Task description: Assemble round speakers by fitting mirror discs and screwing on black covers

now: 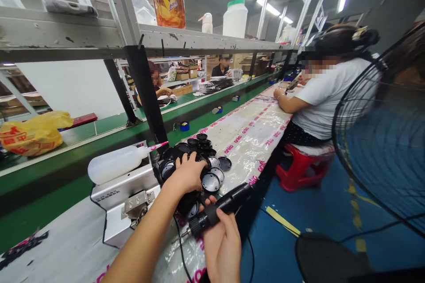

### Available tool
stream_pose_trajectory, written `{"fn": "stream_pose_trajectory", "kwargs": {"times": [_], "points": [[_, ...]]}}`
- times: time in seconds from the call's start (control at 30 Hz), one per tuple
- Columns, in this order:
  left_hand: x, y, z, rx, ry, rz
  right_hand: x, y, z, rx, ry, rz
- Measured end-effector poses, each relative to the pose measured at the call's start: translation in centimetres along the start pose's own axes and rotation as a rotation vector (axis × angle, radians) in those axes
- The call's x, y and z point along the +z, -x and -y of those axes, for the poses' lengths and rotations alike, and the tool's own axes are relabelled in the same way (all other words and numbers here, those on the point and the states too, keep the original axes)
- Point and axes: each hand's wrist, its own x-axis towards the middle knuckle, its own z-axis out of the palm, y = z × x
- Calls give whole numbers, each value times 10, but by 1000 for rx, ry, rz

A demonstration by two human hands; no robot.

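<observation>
My left hand [190, 169] rests on a heap of round black plastic caps [203, 141], its fingers apart and pointing into the heap. Whether a fingertip touches one particular cap is hidden. Several caps at the heap's right side, such as a shiny cap [210, 182], lie with their inner faces up. Closer to me, my right hand [223, 234] is wrapped around a black electric screwdriver [219, 205]. Its thin metal bit [181, 235] points down to the left, over the bench covering.
A silver screw-feeder-like machine [122, 199] stands left of the heap, with a white squeeze bottle [114, 164] lying on it. A green conveyor [199, 119] runs behind. To the right are a seated co-worker [335, 84], a red stool [300, 168] and a fan [381, 110].
</observation>
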Motion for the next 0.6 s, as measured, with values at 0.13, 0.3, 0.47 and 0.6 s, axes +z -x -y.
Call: {"fn": "stream_pose_trajectory", "kwargs": {"times": [0.13,0.3,0.47,0.6], "points": [[-12,20,-8,-26,-37,-90,5,-5,3,-12,37,-20],[-24,65,-18,-21,-60,-136,15,-28,13,-11,86,-10],[-9,100,-32,26,-89,-24,20,-52,20,-10,167,-2],[6,106,-41,38,-92,47,11,-56,29,-16,255,-1]]}}
